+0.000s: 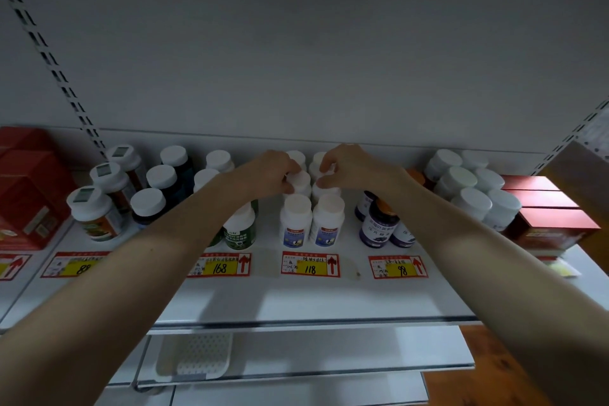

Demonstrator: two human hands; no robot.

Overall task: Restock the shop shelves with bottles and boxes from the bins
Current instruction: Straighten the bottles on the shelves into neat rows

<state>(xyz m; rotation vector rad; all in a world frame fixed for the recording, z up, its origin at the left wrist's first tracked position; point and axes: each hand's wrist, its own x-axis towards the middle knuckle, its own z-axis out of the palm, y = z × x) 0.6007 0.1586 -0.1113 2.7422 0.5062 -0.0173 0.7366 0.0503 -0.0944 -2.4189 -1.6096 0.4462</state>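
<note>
Two rows of white bottles with blue labels stand on the white shelf (pixel 296 293) above the price tag marked 118 (pixel 310 264). My left hand (pixel 267 175) grips the cap of the second bottle in the left row (pixel 300 182). My right hand (pixel 349 170) grips the cap of the second bottle in the right row (pixel 324 190). Both front bottles (pixel 295 219) (pixel 328 220) stand upright just before my hands. More white caps show behind my fingers.
Green-labelled bottles (pixel 240 229) stand left of the row, dark bottles (pixel 150 206) and orange-labelled ones (pixel 95 212) further left. Purple bottles (pixel 379 222) and white bottles (pixel 471 201) stand to the right. Red boxes (pixel 24 194) (pixel 548 214) flank both ends. A white perforated bin (pixel 194 356) sits below.
</note>
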